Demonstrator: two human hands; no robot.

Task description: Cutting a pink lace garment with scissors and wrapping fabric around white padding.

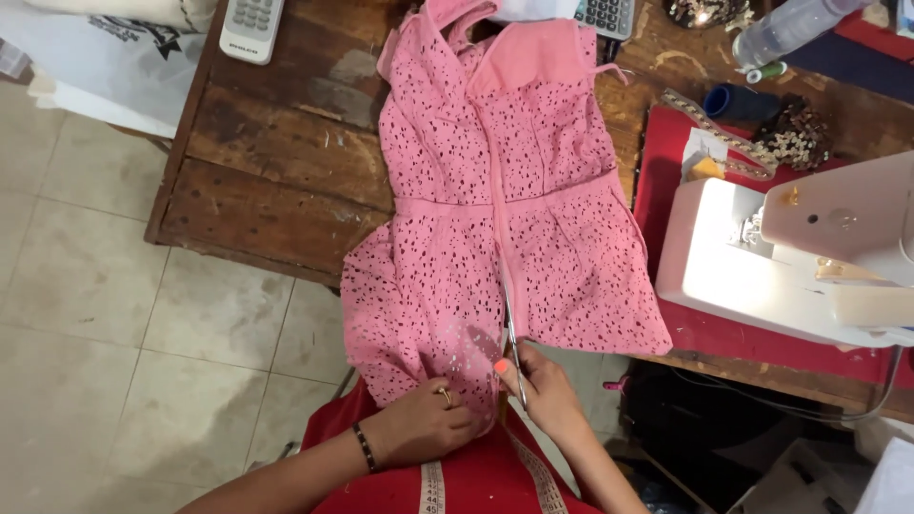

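Left hand: the left hand (427, 419), wearing a ring and a dark wristband, is closed on the hem of the pink dress (505, 200), bunching the cloth.
Right hand: the right hand (545, 392) grips the scissors (511, 333), blades pointing away up the centre seam.
Dress: pink perforated fabric, spread flat beyond both hands on the wooden table (276, 152).
Right of the hands: a white sewing machine (790, 257).

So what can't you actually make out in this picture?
- Scissors: the handles are hidden inside the right hand; only thin blades show.
- Left hand: fingertips are tucked under the pink dress.
- Dress collar: cut off by the top edge.
- Sewing machine: cut off by the right edge, glare washes out its details.
- Measuring tape: runs off the bottom edge.
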